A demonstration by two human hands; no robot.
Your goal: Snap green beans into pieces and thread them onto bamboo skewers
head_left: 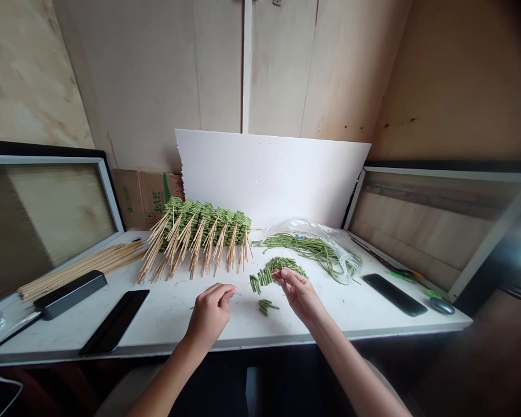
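Note:
A thin bamboo skewer [243, 286] runs between my hands, low over the table, with several short green bean pieces [263, 279] threaded side by side near its right end. My left hand [212, 308] is closed around the skewer's left part, and its end pokes out past the knuckles. My right hand [298, 291] pinches at the right end, beside the bean pieces; exactly what lies between the fingertips is partly hidden. Just behind the right hand is a heap of cut bean pieces [292, 264]. A few loose pieces [265, 306] lie on the table below the skewer.
Stacked bean skewers [200, 229] stand at the back left, sticks facing forward. Bare skewers [93, 262], a black box [72, 294] and a phone [116, 321] lie left. Long beans [301, 246] in a plastic bag, a dark phone [395, 294] and a mouse [441, 306] lie right.

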